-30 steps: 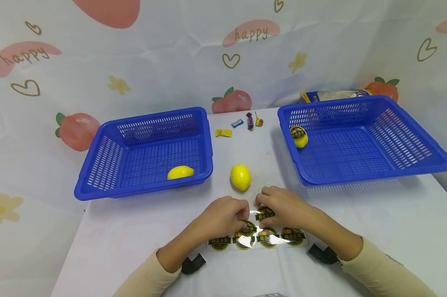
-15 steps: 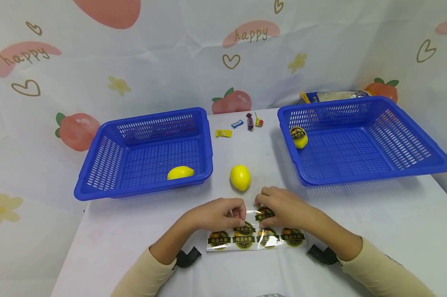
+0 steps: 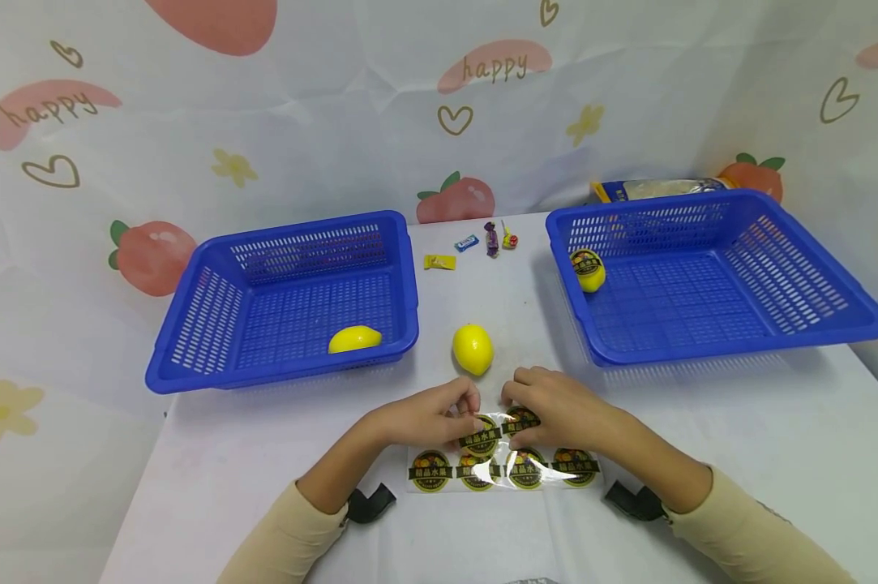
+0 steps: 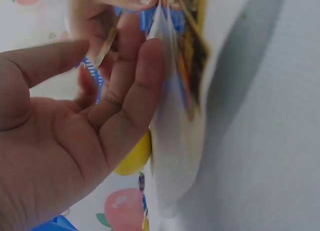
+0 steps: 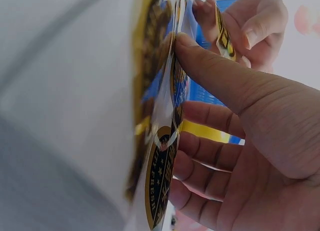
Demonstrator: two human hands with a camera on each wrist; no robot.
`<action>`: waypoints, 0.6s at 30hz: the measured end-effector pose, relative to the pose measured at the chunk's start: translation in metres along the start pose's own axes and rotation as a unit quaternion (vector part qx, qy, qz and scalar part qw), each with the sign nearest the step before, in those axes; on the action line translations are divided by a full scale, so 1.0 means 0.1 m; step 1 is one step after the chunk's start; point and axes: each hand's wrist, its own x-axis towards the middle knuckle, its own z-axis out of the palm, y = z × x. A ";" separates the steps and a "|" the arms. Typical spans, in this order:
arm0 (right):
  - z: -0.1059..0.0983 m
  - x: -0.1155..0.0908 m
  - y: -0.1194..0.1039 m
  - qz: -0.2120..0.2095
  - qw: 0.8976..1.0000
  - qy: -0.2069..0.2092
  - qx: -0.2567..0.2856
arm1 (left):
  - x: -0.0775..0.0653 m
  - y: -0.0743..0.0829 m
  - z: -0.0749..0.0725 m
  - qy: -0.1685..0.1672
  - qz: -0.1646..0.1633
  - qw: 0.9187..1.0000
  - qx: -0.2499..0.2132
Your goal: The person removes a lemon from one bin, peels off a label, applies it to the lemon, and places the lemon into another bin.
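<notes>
In the head view, my left hand (image 3: 431, 415) pinches a round black-and-gold sticker (image 3: 481, 438) at its edge. The right wrist view shows that sticker (image 5: 225, 33) tilted up, away from the sheet. Fingers of my right hand (image 3: 555, 408) curl at the upper part of the clear sticker sheet (image 3: 442, 491), its thumb (image 5: 205, 56) pressing the sheet in the right wrist view. Several more round stickers lie on the sheet, one (image 3: 520, 420) between the right thumb and fingers. A yellow lemon (image 3: 473, 349) lies just beyond both hands.
A blue basket (image 3: 163, 375) at left holds one lemon (image 3: 354, 339). Another blue basket (image 3: 701, 350) at right holds a stickered lemon (image 3: 588, 276). Small candies, including a yellow one (image 3: 439, 262) and a lollipop (image 3: 510, 240), lie at the back. Behind the right basket is a package (image 3: 665, 188).
The left hand first drew back slightly left, then up a little. The pinched sticker has shifted up from the lower row and shows more fully. The right hand stays put.
</notes>
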 end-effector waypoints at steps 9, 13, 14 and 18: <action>-0.01 0.00 0.00 -0.004 1.000 -0.003 -0.003 | 0.03 0.00 -0.04 0.138 0.045 0.989 0.033; -0.02 -0.01 0.01 -0.011 1.000 -0.009 -0.004 | 0.06 -0.02 -0.04 0.180 0.070 0.981 0.021; -0.02 -0.01 0.02 -0.011 1.000 -0.011 0.000 | 0.07 -0.03 -0.04 0.189 0.075 0.979 0.017; -0.06 -0.01 0.03 0.003 0.999 -0.025 0.035 | 0.09 -0.05 -0.05 0.219 0.090 0.971 0.002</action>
